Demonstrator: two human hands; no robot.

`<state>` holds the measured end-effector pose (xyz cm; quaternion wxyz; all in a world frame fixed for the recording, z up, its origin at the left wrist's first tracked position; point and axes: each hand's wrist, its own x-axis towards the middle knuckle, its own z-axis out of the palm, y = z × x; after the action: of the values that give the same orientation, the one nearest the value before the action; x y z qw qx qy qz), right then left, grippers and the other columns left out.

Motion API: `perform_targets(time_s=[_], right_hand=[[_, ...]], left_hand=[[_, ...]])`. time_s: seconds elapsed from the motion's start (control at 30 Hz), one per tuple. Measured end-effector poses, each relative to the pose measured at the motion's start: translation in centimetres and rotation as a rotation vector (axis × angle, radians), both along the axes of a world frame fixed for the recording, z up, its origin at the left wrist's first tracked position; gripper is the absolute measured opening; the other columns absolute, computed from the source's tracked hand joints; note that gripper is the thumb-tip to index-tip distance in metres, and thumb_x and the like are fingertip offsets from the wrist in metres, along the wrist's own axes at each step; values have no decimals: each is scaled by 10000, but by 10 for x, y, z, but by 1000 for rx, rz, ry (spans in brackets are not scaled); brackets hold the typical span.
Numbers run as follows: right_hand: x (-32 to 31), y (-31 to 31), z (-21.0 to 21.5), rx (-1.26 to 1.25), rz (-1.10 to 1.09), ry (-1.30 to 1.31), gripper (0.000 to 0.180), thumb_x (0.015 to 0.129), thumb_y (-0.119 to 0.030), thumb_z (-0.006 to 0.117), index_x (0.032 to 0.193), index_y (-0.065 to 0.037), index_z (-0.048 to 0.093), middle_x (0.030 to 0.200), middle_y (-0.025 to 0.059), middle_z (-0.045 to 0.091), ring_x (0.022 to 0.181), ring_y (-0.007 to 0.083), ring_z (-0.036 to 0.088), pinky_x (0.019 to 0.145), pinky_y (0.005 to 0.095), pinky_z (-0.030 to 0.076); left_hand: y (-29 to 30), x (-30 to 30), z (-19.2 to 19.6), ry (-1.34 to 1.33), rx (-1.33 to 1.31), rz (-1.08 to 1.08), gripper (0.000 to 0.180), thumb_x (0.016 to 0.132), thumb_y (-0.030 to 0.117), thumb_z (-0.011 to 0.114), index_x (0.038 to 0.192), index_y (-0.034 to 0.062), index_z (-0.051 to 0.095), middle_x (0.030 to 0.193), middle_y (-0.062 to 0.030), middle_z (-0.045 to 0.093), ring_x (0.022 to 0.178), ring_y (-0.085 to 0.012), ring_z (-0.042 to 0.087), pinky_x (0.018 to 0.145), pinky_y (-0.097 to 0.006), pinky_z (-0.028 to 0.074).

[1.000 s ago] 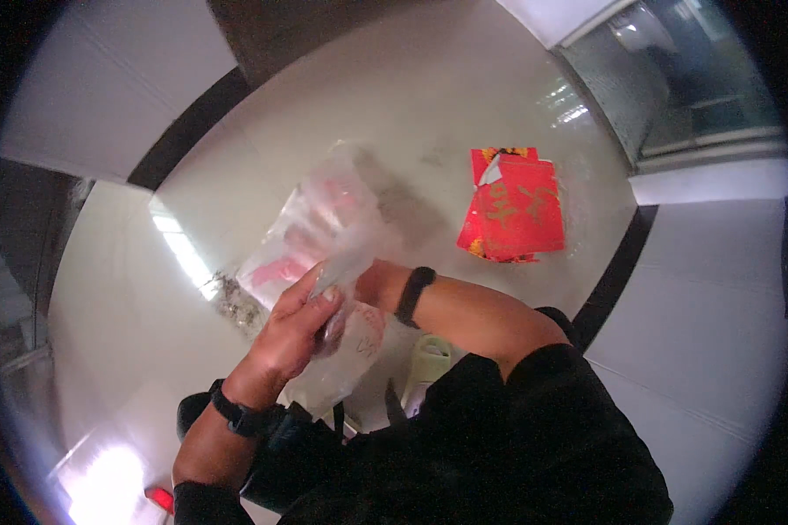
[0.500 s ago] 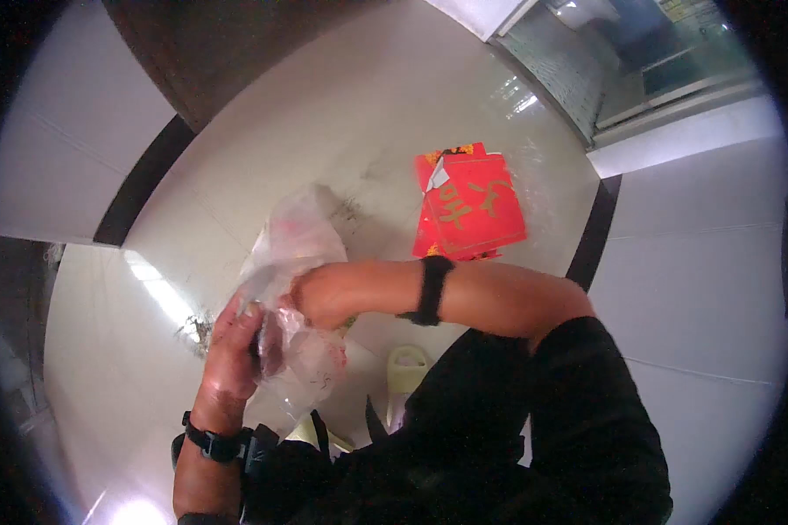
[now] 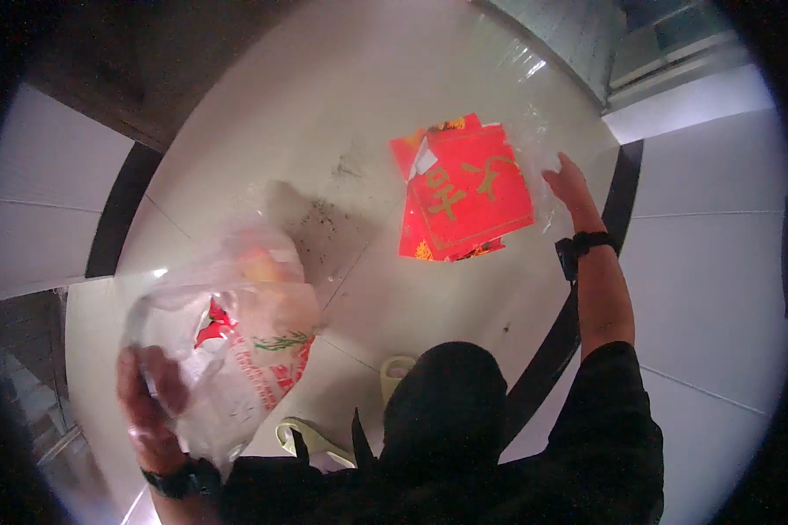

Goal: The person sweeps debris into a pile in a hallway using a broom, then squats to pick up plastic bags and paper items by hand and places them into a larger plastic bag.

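Observation:
My left hand (image 3: 153,398) grips the rim of a thin, see-through plastic bag (image 3: 271,306) with red and green print. The bag's mouth is spread, and a red scrap shows inside it. Over on the right, my right hand (image 3: 573,185) reaches out with thumb and forefinger apart. Close beside its fingertips lies a crinkled piece of clear plastic film (image 3: 538,144); whether they touch it is unclear. To the left of that hand, red paper sheets (image 3: 477,197) with gold characters lie stacked askew on the floor, one corner torn white.
Dark crumbs of dirt (image 3: 321,219) are scattered on the glossy tiled floor (image 3: 368,87). Pale wall panels with a dark skirting (image 3: 552,337) stand along both sides. Light yellow-green slippers (image 3: 315,442) are below me. A glass-fronted opening (image 3: 674,39) sits far right.
My right hand has come out of the bag and swung right toward the clear film. My left hand has moved left and down with the bag, which is now spread wider.

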<state>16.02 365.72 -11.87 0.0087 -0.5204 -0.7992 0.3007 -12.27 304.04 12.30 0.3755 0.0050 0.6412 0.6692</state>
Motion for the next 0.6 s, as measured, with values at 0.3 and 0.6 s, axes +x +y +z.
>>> perform_targets(time_s=[0.3,0.6], right_hand=[[18,-45,-33,-121,-290,17,863,703,-106,624,1361,-94,66,866,196,544,570,277,556,416,352,464],[40,-48,-7,654,188,70,253,718,-86,514,938,-50,633,744,156,622,595,285,592,533,340,464]], left_hand=[[-53,-9,24,-11,156,31,340,865,395,463,1006,96,541,726,-4,560,523,-84,487,417,-216,410],[3,18,7,-38,6,204,312,870,419,427,894,119,509,562,46,399,411,-76,346,339,-216,267]])
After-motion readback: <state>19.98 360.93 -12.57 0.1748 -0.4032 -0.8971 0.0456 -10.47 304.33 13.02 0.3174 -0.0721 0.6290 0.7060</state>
